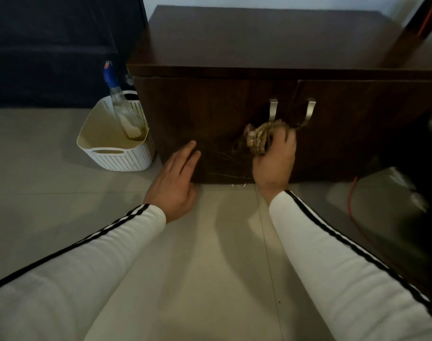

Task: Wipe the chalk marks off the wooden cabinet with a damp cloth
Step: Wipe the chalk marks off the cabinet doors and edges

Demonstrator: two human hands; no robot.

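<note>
Two hands at frame centre: right hand (274, 158) gripped bunched cloth (259, 139) against cabinet (210, 114) door, above faint chalk marks (228, 158); left hand (176, 182), fingers straight, touched door's lower left.

Right hand (274, 159) presses bunched cloth (260, 139) against cabinet door (197, 114); left hand (176, 179) rests flat beside.
</note>
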